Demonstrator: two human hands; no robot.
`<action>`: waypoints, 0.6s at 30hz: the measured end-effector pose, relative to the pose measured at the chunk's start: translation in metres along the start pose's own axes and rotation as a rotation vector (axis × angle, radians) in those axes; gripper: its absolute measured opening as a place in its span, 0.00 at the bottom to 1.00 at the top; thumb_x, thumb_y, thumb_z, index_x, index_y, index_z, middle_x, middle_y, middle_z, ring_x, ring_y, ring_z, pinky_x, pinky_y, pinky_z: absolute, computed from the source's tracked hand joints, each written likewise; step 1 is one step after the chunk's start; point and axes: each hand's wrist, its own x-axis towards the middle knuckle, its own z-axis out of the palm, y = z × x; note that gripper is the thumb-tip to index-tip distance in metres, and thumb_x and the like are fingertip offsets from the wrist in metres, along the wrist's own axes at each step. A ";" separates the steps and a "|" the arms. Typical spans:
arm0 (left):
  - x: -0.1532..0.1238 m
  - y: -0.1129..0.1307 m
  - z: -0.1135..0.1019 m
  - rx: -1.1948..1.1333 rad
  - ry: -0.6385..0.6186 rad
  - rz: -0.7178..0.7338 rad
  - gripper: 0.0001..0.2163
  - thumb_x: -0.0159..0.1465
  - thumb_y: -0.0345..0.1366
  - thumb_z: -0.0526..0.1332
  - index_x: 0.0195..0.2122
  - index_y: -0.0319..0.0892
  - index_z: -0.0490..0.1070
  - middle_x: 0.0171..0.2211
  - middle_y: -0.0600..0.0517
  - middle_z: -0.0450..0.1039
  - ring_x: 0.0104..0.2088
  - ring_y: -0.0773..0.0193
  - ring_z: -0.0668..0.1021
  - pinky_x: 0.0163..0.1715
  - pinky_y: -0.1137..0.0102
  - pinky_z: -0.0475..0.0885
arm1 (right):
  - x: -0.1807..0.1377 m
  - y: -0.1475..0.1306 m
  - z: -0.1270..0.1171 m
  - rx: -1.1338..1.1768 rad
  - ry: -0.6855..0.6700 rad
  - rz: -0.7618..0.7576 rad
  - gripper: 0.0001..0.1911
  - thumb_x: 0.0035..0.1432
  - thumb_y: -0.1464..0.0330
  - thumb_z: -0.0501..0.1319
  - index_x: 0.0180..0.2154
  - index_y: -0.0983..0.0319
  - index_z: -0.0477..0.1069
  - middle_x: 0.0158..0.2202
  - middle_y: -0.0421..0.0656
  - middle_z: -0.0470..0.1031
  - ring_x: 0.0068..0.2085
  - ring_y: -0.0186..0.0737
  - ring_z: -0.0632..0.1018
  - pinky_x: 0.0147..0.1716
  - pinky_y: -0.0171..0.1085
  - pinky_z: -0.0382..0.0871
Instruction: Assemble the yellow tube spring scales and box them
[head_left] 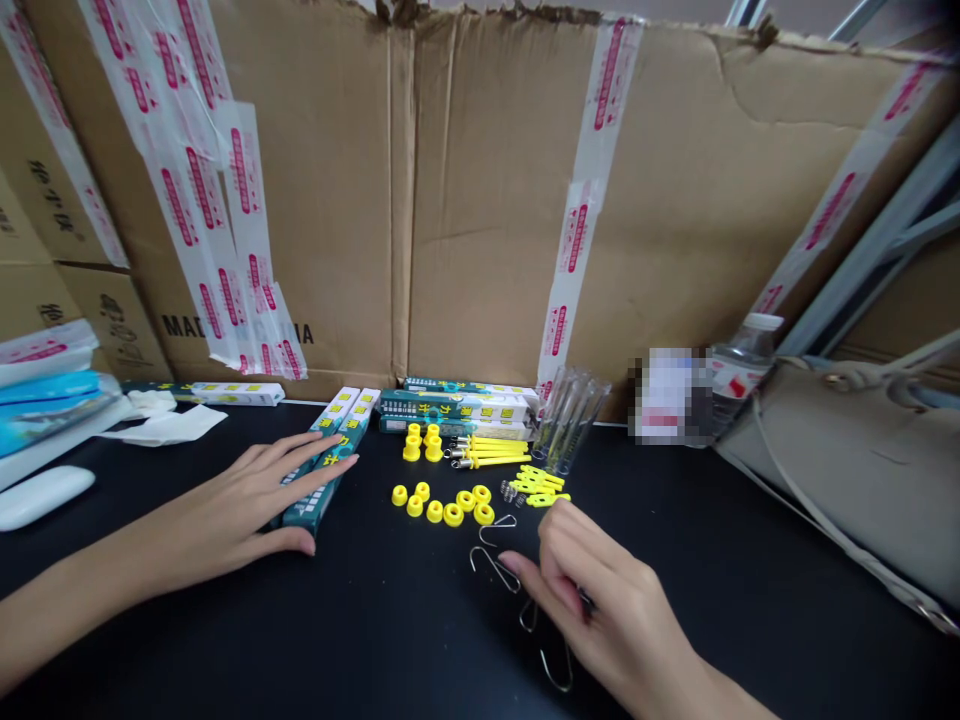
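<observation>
Black desk (375,640), cardboard behind. Left hand (247,500) rests flat, fingers spread, on green boxes (330,440) at 10 o'clock. Right hand (600,600) curls over wire hooks (495,565) at 5 o'clock; grip unclear. Yellow rings (442,505) lie loose, unassembled.

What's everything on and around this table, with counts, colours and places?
table: one, black, under everything
cardboard wall: one, brown with red-printed tape, behind
long boxes: two, green and white, left of centre
stacked boxes: about three, green and white, centre back
rings: about eight, yellow, centre
caps: four, yellow, behind the rings
rods: three, yellow with metal springs, right of the caps
tubes: several, clear, by the cardboard wall
wire hooks: about four, silver, front centre
bottle: one, clear, back right
bag: one, beige, far right
left hand: one, flat on the long boxes
right hand: one, fingers on the wire hooks
</observation>
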 end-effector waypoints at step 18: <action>0.003 0.019 -0.002 0.016 0.049 -0.019 0.26 0.71 0.47 0.53 0.69 0.58 0.49 0.68 0.49 0.57 0.65 0.42 0.63 0.56 0.47 0.66 | 0.005 0.001 -0.008 0.101 0.068 -0.025 0.28 0.70 0.71 0.57 0.25 0.58 0.39 0.20 0.34 0.50 0.24 0.33 0.57 0.26 0.36 0.54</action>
